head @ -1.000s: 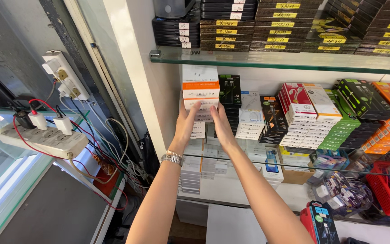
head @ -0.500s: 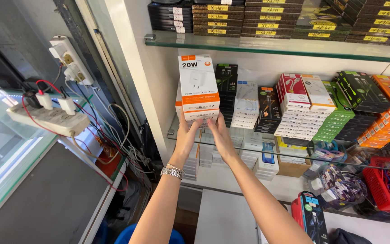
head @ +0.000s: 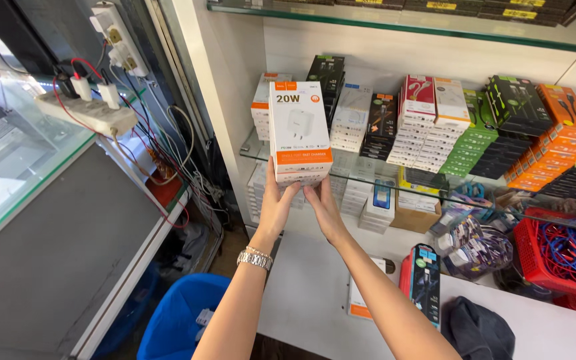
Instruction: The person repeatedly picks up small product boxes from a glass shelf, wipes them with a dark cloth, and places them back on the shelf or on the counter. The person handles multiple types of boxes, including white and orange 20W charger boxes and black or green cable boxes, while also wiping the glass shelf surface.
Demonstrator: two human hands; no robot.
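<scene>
The lower edge of the white and orange charger box is covered by the fingertips, and what lies stacked beneath it is hard to make out; only thin white box edges are seen there. The far ends of the glass shelf are cut off by the frame. The box is held upright above both palms, its front face turned toward the camera. It is gripped from below by the left hand, whose fingers are curled up against its left bottom corner, and by the right hand, whose fingers are pressed under its right bottom edge. A metal wristwatch is worn below the left fingers.
</scene>
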